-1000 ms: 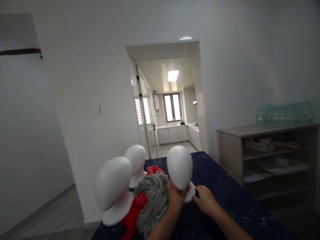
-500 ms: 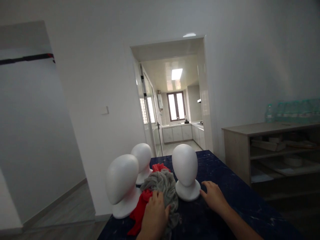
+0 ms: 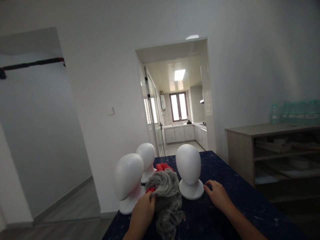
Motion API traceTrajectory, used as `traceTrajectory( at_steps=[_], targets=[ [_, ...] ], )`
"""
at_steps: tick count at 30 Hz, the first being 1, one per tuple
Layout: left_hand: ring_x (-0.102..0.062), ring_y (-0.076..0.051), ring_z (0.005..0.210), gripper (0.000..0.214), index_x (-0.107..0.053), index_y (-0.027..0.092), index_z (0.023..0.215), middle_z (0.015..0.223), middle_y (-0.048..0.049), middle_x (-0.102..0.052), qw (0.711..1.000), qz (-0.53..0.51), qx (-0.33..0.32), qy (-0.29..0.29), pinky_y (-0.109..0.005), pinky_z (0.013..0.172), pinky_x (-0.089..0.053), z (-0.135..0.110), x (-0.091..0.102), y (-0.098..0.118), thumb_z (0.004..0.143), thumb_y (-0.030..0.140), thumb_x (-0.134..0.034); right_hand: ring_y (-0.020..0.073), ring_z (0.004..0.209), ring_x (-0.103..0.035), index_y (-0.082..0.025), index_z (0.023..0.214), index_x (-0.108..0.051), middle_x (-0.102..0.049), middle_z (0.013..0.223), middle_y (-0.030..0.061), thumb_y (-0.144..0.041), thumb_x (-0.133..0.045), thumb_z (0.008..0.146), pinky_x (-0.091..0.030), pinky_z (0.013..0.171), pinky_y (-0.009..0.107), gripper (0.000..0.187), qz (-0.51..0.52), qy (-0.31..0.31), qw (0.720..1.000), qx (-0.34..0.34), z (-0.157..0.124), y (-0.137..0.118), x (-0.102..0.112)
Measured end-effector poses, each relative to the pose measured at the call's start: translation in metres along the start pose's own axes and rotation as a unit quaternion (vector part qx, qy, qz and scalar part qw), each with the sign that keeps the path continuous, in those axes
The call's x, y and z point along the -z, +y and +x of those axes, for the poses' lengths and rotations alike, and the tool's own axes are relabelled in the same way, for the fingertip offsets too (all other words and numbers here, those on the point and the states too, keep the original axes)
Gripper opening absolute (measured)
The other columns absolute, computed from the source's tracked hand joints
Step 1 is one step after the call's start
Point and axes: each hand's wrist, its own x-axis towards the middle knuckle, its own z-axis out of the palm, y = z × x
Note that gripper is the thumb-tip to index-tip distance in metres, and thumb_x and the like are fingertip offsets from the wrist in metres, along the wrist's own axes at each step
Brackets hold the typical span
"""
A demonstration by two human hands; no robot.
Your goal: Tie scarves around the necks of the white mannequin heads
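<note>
Your left hand grasps the grey cloth beside the middle head; right hand lies released; all heads bare.

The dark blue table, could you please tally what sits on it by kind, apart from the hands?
White mannequin heads: 3
Grey cloth: 1
Red cloth: 1
Total: 5

The left hand grips the grey cloth; the right hand rests on the table.

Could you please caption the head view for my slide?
Left hand grips grey scarf; right hand rests beside a white mannequin head on the dark table.
</note>
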Motion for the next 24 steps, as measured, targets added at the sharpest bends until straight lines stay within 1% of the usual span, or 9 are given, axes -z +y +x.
traceTrajectory(
  at_steps=[3,7,10,12,14,16,19,21,24],
  targets=[
    [-0.070,-0.031,0.115,0.042,-0.072,0.016,0.111,0.117,-0.0142,-0.078,0.973,-0.230,0.009,-0.010,-0.043,0.103,-0.050,0.008,0.005,0.005,0.099,0.046,-0.044,0.0297,0.111,-0.065,-0.021,0.100,-0.073,-0.076,0.108,0.0117,-0.049,-0.048,0.095,-0.044,0.100,0.040,0.037,0.026,0.019,0.999,-0.001,0.001,-0.006,0.005],
    [-0.073,-0.030,0.112,0.045,-0.073,0.015,0.115,0.110,-0.0123,-0.081,0.848,-0.526,0.054,-0.033,-0.045,0.108,-0.052,0.010,0.011,0.021,0.093,0.052,-0.060,0.0295,0.104,-0.062,-0.021,0.093,-0.069,-0.073,0.101,0.0124,-0.050,-0.041,0.100,-0.044,0.095,0.040,0.040,0.073,0.140,0.987,0.012,0.000,-0.016,0.022],
    [-0.075,-0.029,0.111,0.045,-0.071,0.017,0.122,0.112,-0.0112,-0.081,0.762,-0.640,0.082,-0.064,-0.043,0.105,-0.056,0.005,0.023,0.041,0.086,0.044,-0.075,0.0285,0.100,-0.059,-0.021,0.095,-0.064,-0.068,0.098,0.0110,-0.050,-0.039,0.102,-0.044,0.095,0.042,0.038,0.105,0.265,0.958,0.037,-0.004,-0.021,0.040],
    [-0.076,-0.028,0.109,0.048,-0.069,0.017,0.126,0.115,-0.0113,-0.080,0.730,-0.672,0.084,-0.093,-0.042,0.103,-0.057,0.001,0.034,0.055,0.083,0.037,-0.080,0.0277,0.101,-0.058,-0.021,0.098,-0.062,-0.065,0.099,0.0100,-0.048,-0.040,0.104,-0.044,0.095,0.042,0.034,0.127,0.316,0.938,0.060,-0.007,-0.024,0.050],
    [-0.076,-0.027,0.107,0.049,-0.068,0.016,0.127,0.119,-0.0116,-0.079,0.713,-0.687,0.076,-0.120,-0.040,0.102,-0.057,-0.004,0.045,0.063,0.083,0.032,-0.080,0.0272,0.101,-0.057,-0.022,0.101,-0.061,-0.064,0.100,0.0092,-0.044,-0.042,0.104,-0.044,0.095,0.043,0.029,0.135,0.332,0.929,0.095,-0.012,-0.031,0.056],
    [-0.077,-0.027,0.104,0.048,-0.067,0.016,0.128,0.117,-0.0118,-0.079,0.701,-0.693,0.076,-0.150,-0.039,0.101,-0.057,-0.007,0.052,0.065,0.083,0.028,-0.080,0.0270,0.100,-0.058,-0.022,0.103,-0.062,-0.064,0.100,0.0085,-0.040,-0.045,0.103,-0.044,0.094,0.043,0.024,0.131,0.314,0.929,0.146,-0.021,-0.043,0.059],
    [-0.078,-0.027,0.095,0.048,-0.068,0.016,0.129,0.107,-0.0112,-0.081,0.687,-0.695,0.089,-0.192,-0.038,0.093,-0.058,-0.008,0.060,0.059,0.083,0.027,-0.078,0.0259,0.098,-0.060,-0.024,0.107,-0.064,-0.066,0.100,0.0074,-0.037,-0.049,0.102,-0.046,0.091,0.040,0.020,0.156,0.230,0.937,0.212,-0.039,-0.072,0.059],
    [-0.078,-0.025,0.087,0.042,-0.071,0.016,0.124,0.098,-0.0102,-0.081,0.685,-0.692,0.094,-0.210,-0.036,0.086,-0.058,-0.006,0.065,0.054,0.084,0.027,-0.077,0.0250,0.096,-0.063,-0.025,0.107,-0.066,-0.068,0.100,0.0072,-0.037,-0.049,0.102,-0.049,0.087,0.038,0.021,0.196,0.154,0.943,0.221,-0.052,-0.098,0.058],
    [-0.076,-0.023,0.078,0.031,-0.076,0.017,0.113,0.090,-0.0089,-0.080,0.685,-0.678,0.085,-0.253,-0.034,0.079,-0.057,-0.003,0.078,0.053,0.083,0.028,-0.074,0.0250,0.095,-0.067,-0.026,0.111,-0.070,-0.073,0.101,0.0071,-0.038,-0.048,0.102,-0.052,0.086,0.038,0.026,0.248,0.058,0.948,0.189,-0.064,-0.141,0.056]
  ],
)
